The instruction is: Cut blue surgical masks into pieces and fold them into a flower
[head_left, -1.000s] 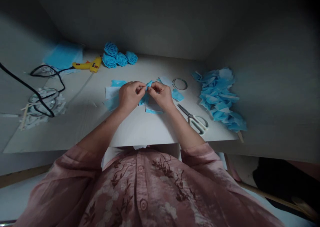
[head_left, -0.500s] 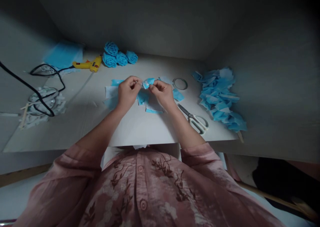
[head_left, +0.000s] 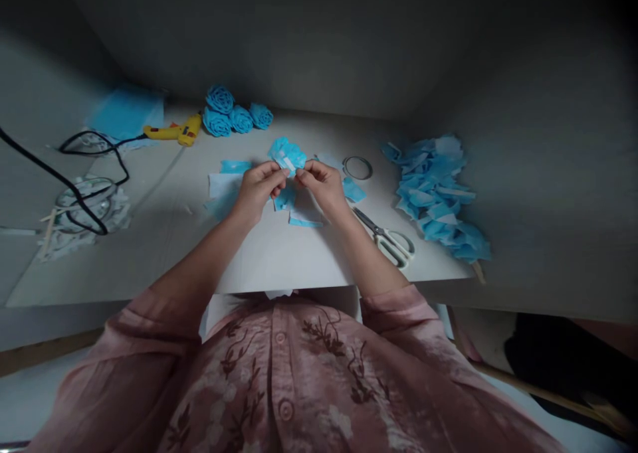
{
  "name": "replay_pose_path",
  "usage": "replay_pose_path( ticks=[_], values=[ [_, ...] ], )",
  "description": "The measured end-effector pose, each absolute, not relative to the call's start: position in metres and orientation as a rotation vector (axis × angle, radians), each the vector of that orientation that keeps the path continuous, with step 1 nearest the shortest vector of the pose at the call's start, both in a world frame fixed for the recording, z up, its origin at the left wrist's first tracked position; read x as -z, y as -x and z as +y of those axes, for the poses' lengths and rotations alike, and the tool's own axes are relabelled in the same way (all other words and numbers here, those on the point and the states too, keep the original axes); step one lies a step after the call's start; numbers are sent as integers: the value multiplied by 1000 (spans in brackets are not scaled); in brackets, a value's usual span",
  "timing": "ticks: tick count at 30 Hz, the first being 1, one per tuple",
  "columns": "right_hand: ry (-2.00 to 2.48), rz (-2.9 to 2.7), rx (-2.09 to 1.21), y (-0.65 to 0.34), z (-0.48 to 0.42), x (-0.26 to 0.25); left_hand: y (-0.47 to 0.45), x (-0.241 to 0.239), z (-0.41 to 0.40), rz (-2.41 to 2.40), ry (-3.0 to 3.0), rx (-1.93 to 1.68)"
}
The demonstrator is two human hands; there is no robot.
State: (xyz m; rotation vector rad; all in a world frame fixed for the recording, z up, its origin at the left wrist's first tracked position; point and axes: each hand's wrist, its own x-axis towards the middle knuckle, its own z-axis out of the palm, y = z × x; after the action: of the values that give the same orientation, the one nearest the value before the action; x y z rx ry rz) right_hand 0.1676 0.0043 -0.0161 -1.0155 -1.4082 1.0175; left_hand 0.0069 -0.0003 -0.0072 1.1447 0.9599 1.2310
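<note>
Between my hands, above the table, is a blue piece of fabric point(head_left: 288, 154) with a white patch, ruffled along its far edge. My left hand point(head_left: 260, 184) pinches its near left side between thumb and forefinger. From the right, my right hand point(head_left: 321, 182) pinches its near right corner. Beneath and around the hands lie cut fabric pieces: a white one point(head_left: 222, 185) on the left, a blue-edged one point(head_left: 306, 218) just below, and a small blue one point(head_left: 354, 189) beside my right hand.
Scissors point(head_left: 381, 232) and a ring-shaped roll point(head_left: 357, 168) lie to the right, before a heap of blue scraps point(head_left: 436, 194). Several blue fabric roses point(head_left: 218, 122) sit at the back. Leftward are a yellow glue gun point(head_left: 187, 131), its black cord point(head_left: 74, 187), and a blue sheet point(head_left: 127, 111).
The blue fabric has turned so more of its ruffled face shows above my fingers. My left hand has shifted slightly right and down, its fingers now more curled.
</note>
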Motion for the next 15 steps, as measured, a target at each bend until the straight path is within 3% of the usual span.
replay_pose_path(
  ticks=[6,15],
  values=[
    [1039,-1405,-976,-169,7,18,-6,7,4,1064,-1096,-1316],
    [1103,-1732,-448,-166,-8,15,-8,5,1,1180,-1184,-1341]
  ],
)
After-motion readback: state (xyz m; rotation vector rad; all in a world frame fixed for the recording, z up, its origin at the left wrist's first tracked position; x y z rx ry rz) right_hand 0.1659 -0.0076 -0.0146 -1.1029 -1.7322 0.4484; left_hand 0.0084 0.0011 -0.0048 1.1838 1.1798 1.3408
